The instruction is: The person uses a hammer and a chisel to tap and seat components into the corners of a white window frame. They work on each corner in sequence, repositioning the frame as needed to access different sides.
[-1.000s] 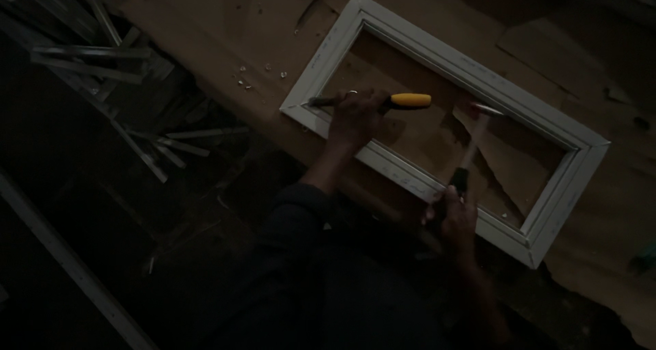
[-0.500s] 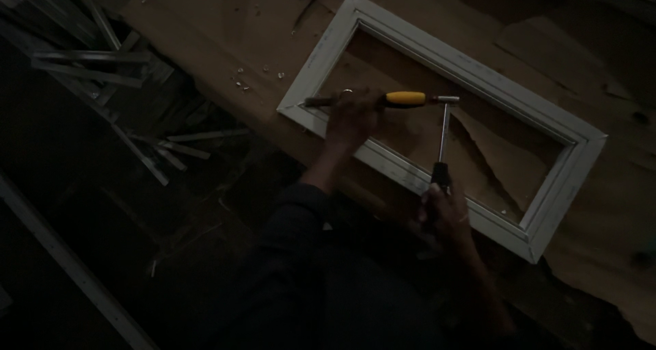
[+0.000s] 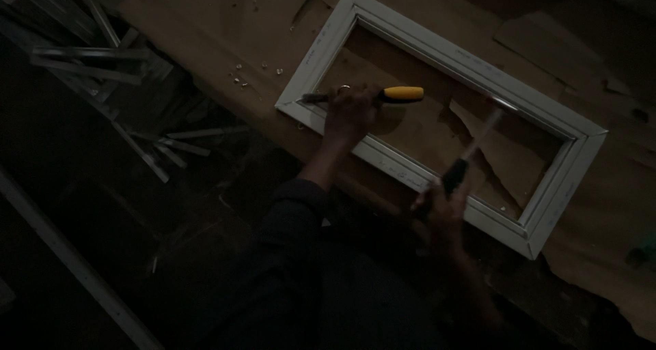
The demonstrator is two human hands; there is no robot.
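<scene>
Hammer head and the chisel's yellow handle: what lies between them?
In the head view, only bare brown board inside the white frame separates hammer from chisel.

My left hand [image 3: 350, 114] grips a yellow-handled chisel [image 3: 383, 94] laid across the white frame [image 3: 437, 49]'s 9 o'clock corner. My right hand [image 3: 444, 203] holds a hammer [image 3: 471, 148], head blurred, toward 1 o'clock.
</scene>
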